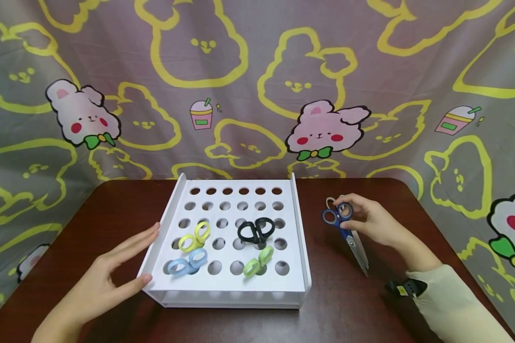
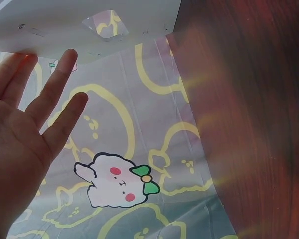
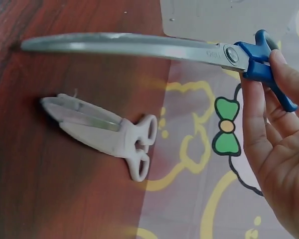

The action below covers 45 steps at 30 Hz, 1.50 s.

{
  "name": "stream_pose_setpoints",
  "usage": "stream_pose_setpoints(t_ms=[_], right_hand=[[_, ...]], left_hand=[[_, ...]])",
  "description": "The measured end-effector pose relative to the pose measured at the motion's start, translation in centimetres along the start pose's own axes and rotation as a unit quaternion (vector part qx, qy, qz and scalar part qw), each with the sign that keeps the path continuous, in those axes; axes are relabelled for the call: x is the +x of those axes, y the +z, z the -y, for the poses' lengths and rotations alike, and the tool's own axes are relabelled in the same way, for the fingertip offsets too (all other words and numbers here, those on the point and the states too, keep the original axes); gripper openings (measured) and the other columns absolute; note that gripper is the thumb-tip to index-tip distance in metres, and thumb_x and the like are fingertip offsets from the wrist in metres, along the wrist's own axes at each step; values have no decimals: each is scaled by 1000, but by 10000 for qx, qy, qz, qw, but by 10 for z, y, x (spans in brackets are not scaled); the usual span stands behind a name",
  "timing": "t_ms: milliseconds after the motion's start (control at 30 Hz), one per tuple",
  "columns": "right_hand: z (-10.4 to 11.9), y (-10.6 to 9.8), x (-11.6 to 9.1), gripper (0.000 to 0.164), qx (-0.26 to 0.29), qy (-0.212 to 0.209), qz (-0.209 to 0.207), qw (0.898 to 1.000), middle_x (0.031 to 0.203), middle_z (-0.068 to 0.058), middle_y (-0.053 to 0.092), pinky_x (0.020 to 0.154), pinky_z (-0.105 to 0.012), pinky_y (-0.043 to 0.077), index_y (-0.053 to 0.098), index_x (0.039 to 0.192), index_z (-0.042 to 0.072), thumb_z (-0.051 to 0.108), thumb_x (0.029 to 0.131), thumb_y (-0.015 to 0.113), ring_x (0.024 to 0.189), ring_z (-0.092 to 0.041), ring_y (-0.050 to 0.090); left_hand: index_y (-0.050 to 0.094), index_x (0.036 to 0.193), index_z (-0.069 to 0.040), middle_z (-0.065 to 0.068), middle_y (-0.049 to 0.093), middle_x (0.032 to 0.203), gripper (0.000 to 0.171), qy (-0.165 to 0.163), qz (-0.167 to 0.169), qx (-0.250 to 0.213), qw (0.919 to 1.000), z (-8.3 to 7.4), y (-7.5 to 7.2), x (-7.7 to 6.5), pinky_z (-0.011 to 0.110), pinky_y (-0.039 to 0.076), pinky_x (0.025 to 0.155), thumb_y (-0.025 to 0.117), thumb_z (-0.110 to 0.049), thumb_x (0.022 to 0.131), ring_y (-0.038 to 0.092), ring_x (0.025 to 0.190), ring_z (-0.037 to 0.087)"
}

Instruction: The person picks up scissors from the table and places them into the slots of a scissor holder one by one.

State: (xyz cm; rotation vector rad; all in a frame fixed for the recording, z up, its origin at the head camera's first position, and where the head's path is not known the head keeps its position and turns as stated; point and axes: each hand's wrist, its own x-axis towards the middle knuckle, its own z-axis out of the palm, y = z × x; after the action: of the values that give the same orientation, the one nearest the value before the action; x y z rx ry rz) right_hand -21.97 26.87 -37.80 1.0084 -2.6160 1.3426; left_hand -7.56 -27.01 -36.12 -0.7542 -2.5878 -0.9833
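My right hand pinches a pair of blue-handled scissors by the handles, to the right of the rack, with the metal blades slanting down toward the table. Behind them lies a pair of white scissors, mostly hidden in the head view. With fingers spread and fairly straight, my left hand rests its fingertips against the left side of a white rack full of round holes. Yellow scissors, light blue scissors, black scissors and green scissors stand handles-up in its holes.
Under everything is a dark brown wooden table. A curtain printed with yellow outlines and rabbit heads hangs behind it and along both sides. A black wrist strap sits at my right cuff.
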Motion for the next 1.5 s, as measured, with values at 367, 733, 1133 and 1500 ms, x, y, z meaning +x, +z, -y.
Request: stream_pose_setpoints(t_ms=[367,733,1133,1500], right_hand=[[16,-5,2,39,-82,99,-341,9993,87,-7,67,67,-19,54,58,119,2,-5,84,73,78,-4,68],[40,-8,8,35,-93,78,-732,9972,85,-4,67,63,-20,54,58,116,2,-4,85,73,75,-4,68],[72,-9,18,37,-65,-128,-1272,9918,82,6,62,60,-19,53,60,113,1,-11,81,73,71,-3,67],[100,-15,39,37,20,-431,-1623,9858,85,8,65,57,-19,51,58,113,-3,-15,81,71,70,-6,66]], left_hand=[[50,146,-11,4,45,156,79,-63,1,88,9999,-2,0,0,4,24,108,82,0,74,35,143,-4],[50,146,-8,6,45,156,81,120,-26,61,9999,0,0,1,5,24,108,82,2,73,35,144,-1],[50,146,-10,5,45,156,80,-69,-58,16,10000,-2,1,-1,4,24,108,82,2,74,35,144,-1],[51,145,-7,5,45,155,81,144,-108,21,9998,1,1,0,5,24,109,83,3,71,36,144,0]])
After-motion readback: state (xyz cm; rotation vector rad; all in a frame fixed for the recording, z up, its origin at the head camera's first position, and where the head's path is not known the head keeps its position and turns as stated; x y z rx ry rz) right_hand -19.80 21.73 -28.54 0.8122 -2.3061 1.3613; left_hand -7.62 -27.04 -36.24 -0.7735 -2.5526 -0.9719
